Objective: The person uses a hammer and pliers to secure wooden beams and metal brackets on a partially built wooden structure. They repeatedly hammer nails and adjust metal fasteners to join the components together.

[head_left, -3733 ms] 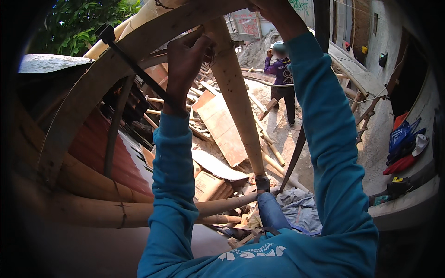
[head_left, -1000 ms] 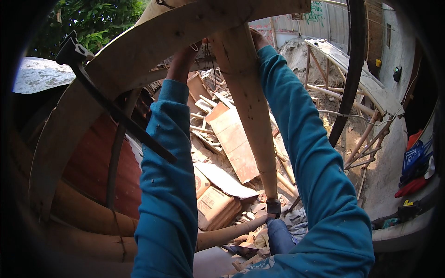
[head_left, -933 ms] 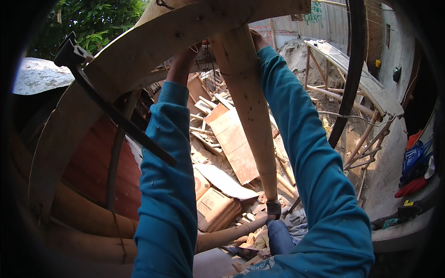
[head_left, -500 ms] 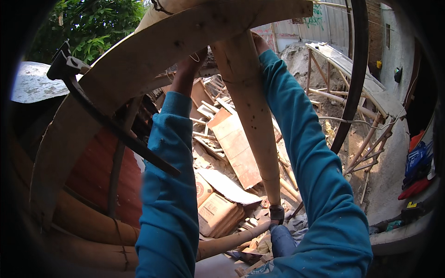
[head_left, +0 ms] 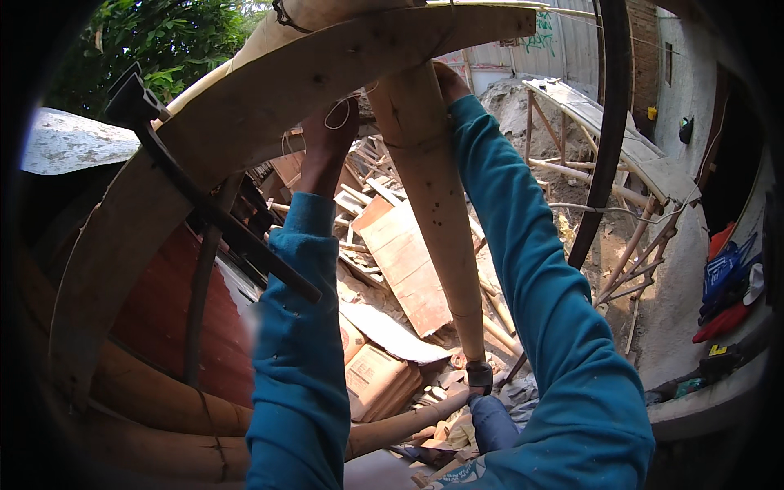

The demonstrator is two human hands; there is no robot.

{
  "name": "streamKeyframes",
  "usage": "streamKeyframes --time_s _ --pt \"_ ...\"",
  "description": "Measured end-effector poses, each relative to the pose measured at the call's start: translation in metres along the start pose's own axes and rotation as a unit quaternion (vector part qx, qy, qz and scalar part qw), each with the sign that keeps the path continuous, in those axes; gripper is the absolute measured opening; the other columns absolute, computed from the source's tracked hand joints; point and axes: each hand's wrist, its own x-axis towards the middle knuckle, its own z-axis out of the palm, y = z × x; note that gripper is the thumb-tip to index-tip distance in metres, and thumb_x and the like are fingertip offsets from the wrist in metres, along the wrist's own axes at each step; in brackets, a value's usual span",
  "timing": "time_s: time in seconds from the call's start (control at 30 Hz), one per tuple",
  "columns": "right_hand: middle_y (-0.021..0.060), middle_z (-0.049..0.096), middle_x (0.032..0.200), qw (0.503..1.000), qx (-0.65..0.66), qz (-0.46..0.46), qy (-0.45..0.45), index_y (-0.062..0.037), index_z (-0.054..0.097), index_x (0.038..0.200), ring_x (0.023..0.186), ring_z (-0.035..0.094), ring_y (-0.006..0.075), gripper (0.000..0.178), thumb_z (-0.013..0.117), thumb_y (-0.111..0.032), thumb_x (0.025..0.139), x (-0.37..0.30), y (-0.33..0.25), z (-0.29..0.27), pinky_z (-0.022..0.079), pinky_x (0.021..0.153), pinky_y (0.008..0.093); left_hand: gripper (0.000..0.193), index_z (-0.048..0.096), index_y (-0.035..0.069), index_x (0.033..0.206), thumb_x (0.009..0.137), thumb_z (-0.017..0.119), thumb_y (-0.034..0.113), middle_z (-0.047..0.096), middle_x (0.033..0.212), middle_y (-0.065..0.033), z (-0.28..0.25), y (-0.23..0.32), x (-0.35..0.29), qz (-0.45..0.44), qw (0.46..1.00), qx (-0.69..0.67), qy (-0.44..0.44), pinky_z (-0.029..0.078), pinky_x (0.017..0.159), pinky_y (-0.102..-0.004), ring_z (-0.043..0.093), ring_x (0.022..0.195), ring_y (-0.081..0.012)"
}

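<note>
Left hand [head_left: 333, 135]: raised at upper centre, below the curved plank [head_left: 327, 69] and left of the bamboo post [head_left: 429, 196]; fingers hidden, grip cannot be told.
Right hand [head_left: 449, 82]: partly behind the post's upper right side; grip likewise cannot be told.
Wire loop [head_left: 329, 126]: thin, pale, seen against the left hand beneath the plank.
Change: the left fingers, visible in the earliest view, are now out of sight; both hands flank the post, apparently centring the work on this crossing.
Dark bar [head_left: 245, 242]: blunt-headed, slanting from upper left toward the left sleeve [head_left: 298, 351].
</note>
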Motion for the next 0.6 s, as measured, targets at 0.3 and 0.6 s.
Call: streamKeyframes --time_s 0.3,0.6 --pt "0.0177 0.071 0.120 0.997 -0.080 0.002 0.011 0.0022 0.066 0.125 0.108 0.070 0.0236 0.034 0.049 -0.017 0.103 0.024 -0.032 0.006 0.055 0.100 0.0384 0.006 0.060 0.000 0.082 0.076 0.058 -0.002 0.062 0.071 -0.0216 -0.048 0.070 -0.030 0.039 0.984 0.140 -0.101 0.051 0.065 -0.0541 0.066 0.070 -0.0428" --pt "0.0172 0.072 0.119 0.997 -0.068 0.025 -0.001 0.0011 0.067 0.124 0.108 0.070 0.0231 0.033 0.051 -0.018 0.102 0.021 -0.044 -0.005 0.054 0.101 0.0380 0.039 0.071 0.005 0.123 0.091 0.074 0.027 0.071 0.077 -0.0164 -0.050 0.105 -0.006 -0.135 0.956 0.178 -0.188 0.056 0.067 -0.0368 0.070 0.061 -0.0265"
